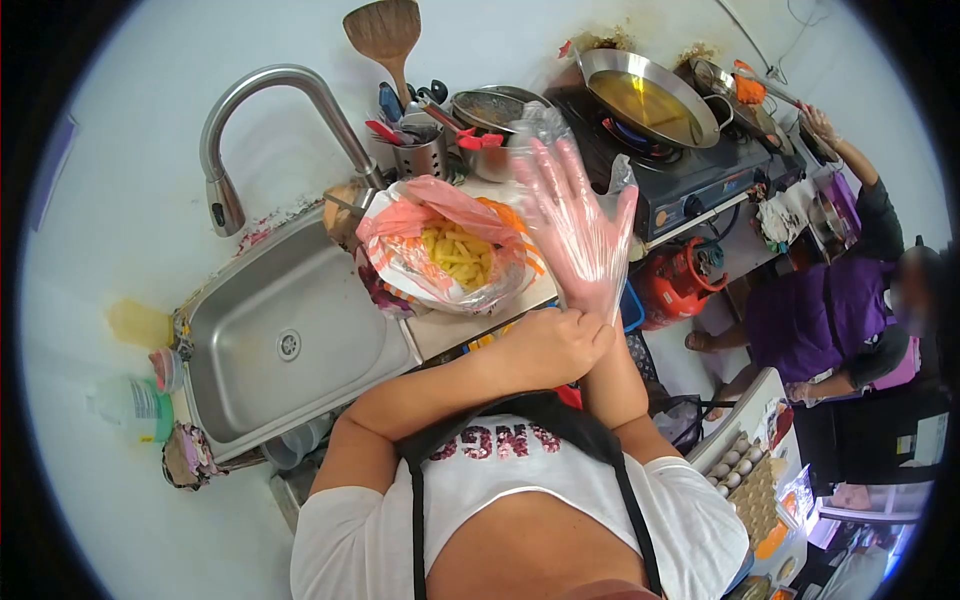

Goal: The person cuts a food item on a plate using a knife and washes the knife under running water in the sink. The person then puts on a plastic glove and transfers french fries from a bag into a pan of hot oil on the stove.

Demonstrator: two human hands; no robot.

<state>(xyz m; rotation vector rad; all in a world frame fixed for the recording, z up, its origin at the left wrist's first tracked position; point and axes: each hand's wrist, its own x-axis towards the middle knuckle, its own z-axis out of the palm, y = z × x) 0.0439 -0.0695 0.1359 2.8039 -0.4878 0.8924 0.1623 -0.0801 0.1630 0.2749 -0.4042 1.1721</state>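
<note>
My right hand [575,215] is raised with its palm toward me, inside a loose clear plastic glove [598,245]. Its fingers are stretched out and spread, and the glove's tips stick out crumpled beyond them. My left hand [570,348] reaches across to the right wrist, with its closed fingers gripping the glove's cuff. Left of the gloved hand, on the counter, sits an open plastic bag [400,225], white, orange and pink, holding pale yellow cut fries [460,255].
A steel sink [260,330] with a tall faucet [290,75] is at left. Behind are a utensil holder [422,158] and a pot [488,155]. A pan of oil [645,105] sits over a lit burner, above a red gas cylinder [680,285]. Another person [820,310] stands at right, near egg trays [755,490].
</note>
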